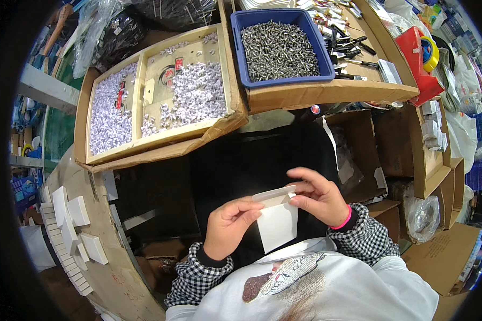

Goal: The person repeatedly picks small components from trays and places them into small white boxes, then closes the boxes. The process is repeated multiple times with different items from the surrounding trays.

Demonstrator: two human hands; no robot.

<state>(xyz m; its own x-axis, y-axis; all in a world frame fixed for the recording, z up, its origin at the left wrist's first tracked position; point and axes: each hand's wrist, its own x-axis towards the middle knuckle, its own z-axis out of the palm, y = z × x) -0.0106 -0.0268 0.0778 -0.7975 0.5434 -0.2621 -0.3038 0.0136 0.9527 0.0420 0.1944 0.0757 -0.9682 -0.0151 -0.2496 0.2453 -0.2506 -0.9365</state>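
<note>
A small white cardboard box is between my two hands, above my lap, with its top flap raised along the far edge. My left hand pinches the box's left upper corner between thumb and fingers. At the right upper corner, my right hand grips the flap edge with thumb and fingers, its index finger lifted. Whether anything lies inside the box cannot be made out. Several similar white boxes lie loose on the board to my left, beside a long row of them standing on edge.
Ahead on the left, a divided wooden tray holds many small white clips. A blue bin of metal screws stands beside it. Black-handled parts lie farther right, near a red tape dispenser. Open cardboard boxes line my right side.
</note>
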